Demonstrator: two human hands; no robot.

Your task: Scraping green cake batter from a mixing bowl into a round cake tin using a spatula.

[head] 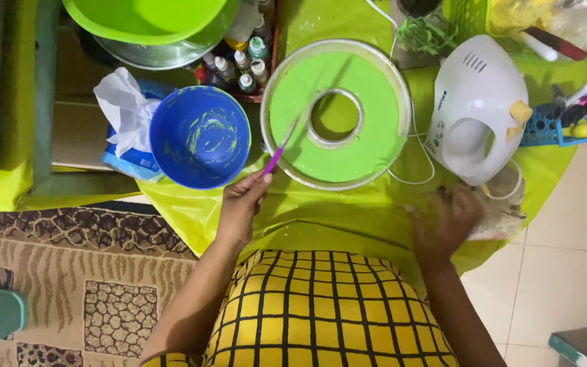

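Observation:
A round metal ring pan filled with smooth green batter sits on a yellow-green table cover. My left hand grips the purple handle of a thin spatula, whose blade rests in the batter on the pan's left side. My right hand is blurred, hovering over the cover below a white hand mixer; whether it holds anything cannot be told.
A blue bowl smeared with green batter stands left of the pan, beside white tissue. Small colouring bottles, a green bowl, a blue basket of tools and green beaters line the back.

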